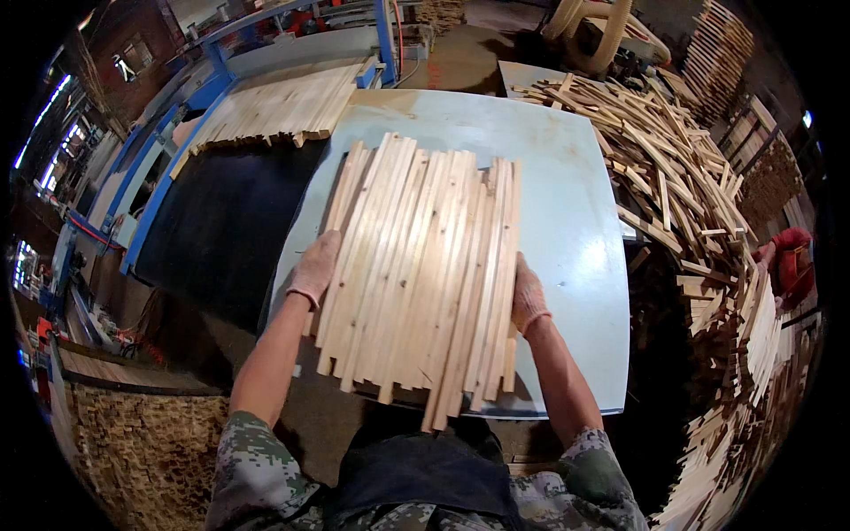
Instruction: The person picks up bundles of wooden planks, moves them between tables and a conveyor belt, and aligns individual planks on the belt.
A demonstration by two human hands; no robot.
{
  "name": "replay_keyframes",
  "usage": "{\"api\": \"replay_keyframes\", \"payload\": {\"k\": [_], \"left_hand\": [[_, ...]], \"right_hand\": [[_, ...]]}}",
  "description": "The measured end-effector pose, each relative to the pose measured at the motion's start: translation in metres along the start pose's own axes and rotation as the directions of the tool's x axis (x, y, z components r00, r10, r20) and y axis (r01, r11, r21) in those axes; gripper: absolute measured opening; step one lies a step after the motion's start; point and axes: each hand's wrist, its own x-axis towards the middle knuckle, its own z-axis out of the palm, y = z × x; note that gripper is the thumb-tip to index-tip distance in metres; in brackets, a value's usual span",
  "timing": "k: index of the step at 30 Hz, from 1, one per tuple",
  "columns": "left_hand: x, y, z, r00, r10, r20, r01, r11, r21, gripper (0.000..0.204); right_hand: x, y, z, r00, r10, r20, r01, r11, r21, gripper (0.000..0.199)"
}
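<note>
A row of several long, narrow wooden strips [412, 265] lies side by side over the pale blue-white tabletop [567, 230], with uneven ends sticking out past its near edge. My left hand [316, 265], in a light knit glove, presses against the row's left side. On the opposite side my right hand [529, 296], gloved alike, grips the outer strips. Between them the two hands squeeze the strips together. The fingertips are partly hidden by the wood. A few strips at the left edge sit slightly apart from the rest.
Left of the table runs a black belt [232, 212] with a panel of joined strips [274, 102] on its far end, inside a blue machine frame [212, 60]. A jumbled heap of strips [655, 159] lies at right. Stacked wood [146, 442] stands lower left. Someone's red sleeve [792, 265] shows far right.
</note>
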Motion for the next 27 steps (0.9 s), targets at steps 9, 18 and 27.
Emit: {"api": "replay_keyframes", "payload": {"k": [9,18,27], "left_hand": [[0.037,0.017,-0.010,0.997,-0.069,-0.040,0.065,0.995,-0.079,0.074],[0.025,0.037,-0.014,0.998,0.040,-0.041,-0.036,0.994,0.103,0.067],[0.045,-0.005,-0.012,0.991,0.049,-0.121,-0.043,0.998,0.050,0.071]], "right_hand": [[0.047,0.008,0.039,0.977,-0.213,0.006,0.178,0.801,-0.572,0.043],[0.007,0.001,0.020,0.904,-0.397,0.161,0.208,0.077,-0.975,0.052],[-0.003,0.019,0.015,0.839,-0.538,0.082,0.367,0.447,-0.816,0.061]]}}
